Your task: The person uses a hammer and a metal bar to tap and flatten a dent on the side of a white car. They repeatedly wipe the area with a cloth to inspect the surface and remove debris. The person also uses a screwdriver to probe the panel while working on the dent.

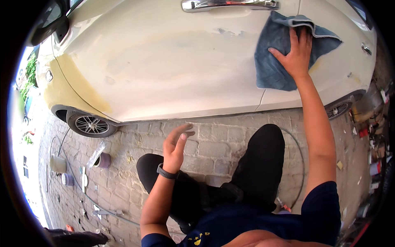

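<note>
My right hand presses a blue-grey cloth flat against the pale car door, toward the right side. Its thumb is spread away from the fingers, and the fingertips go in under a folded edge of the cloth. One corner of the cloth sticks out to the right. My left hand hovers above my left knee, fingers extended and slightly bent, holding nothing. A dark band circles that wrist. The door is patchy, with dull sanded-looking areas and yellowish filler near its front edge.
A chrome door handle is at the top. The front wheel stands on brick paving. Several tubs, including an open can, sit at left near a dark hose. Clutter lines the right edge.
</note>
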A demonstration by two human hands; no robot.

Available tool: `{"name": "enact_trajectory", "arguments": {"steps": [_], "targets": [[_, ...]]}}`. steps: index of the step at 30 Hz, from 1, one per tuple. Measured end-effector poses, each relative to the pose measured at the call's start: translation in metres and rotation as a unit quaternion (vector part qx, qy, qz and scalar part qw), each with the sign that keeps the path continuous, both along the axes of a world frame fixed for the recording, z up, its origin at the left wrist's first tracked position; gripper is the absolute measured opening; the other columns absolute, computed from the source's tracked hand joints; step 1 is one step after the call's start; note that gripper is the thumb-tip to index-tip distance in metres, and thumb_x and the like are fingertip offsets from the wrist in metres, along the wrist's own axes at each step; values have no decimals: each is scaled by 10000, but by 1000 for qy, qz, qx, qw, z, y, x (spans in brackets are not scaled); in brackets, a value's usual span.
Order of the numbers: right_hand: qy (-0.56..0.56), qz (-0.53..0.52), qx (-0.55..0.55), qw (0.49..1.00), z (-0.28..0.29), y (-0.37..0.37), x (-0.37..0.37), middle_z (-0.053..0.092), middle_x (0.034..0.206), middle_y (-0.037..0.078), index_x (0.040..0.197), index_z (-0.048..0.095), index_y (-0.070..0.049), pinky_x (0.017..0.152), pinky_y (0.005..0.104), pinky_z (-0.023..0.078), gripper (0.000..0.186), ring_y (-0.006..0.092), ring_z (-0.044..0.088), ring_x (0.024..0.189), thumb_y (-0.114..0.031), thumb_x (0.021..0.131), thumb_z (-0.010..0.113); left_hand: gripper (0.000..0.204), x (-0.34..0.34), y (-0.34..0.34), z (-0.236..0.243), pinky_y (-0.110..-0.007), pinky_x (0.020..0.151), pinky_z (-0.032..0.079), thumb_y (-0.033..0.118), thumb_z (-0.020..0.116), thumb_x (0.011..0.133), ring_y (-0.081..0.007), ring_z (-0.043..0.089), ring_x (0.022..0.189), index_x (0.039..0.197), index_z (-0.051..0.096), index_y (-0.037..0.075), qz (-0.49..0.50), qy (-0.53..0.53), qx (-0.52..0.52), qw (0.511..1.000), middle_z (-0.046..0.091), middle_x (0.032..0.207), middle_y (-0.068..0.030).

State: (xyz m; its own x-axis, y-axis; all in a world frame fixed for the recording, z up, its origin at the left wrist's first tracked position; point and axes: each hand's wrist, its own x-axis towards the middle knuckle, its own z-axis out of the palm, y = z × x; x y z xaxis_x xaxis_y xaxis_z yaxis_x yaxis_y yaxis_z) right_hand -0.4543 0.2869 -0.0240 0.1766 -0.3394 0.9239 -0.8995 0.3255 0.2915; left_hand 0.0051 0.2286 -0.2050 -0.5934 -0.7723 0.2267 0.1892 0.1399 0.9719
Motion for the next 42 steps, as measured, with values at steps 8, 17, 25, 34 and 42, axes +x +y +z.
{"name": "enact_trajectory", "arguments": {"steps": [8,17,25,34,42], "targets": [[-18,76,5,997,-44,-62,28,480,1375,309,1411,482,26,1142,604,284,647,532,431,1296,-373,938,673,513,12,-20,2,-440,1071,480,343,430,1111,-328,676,1156,1377,566,-74,-7,83,145,986,655,1327,-221],[12,35,268,963,-30,-123,133,461,1432,289,1439,496,-20,1162,574,324,689,491,431,1357,-304,870,760,390,37,-32,-2,-378,1028,508,227,509,1101,-250,674,1134,1370,577,-47,-13,84,166,983,658,1298,-152],[186,78,161,966,42,-219,250,501,1468,189,1467,517,-110,1148,525,384,692,407,457,1386,-499,920,686,403,51,-28,-1,-376,1030,508,262,504,1104,-230,681,1111,1348,583,-48,-25,116,172,978,653,1287,-140],[36,164,255,952,61,-324,419,241,1664,277,1599,319,-41,1281,518,132,806,448,187,1556,-526,992,534,422,74,-26,-9,-367,1015,512,267,518,1101,-225,685,1092,1375,572,-50,36,139,204,968,659,1284,-142],[65,353,209,910,-10,-390,471,483,1507,307,1465,494,23,1199,467,338,654,406,456,1430,-413,990,602,402,71,-29,-4,-367,997,518,254,517,1100,-237,680,1078,1342,580,-61,54,102,187,976,673,1242,-151]]}}
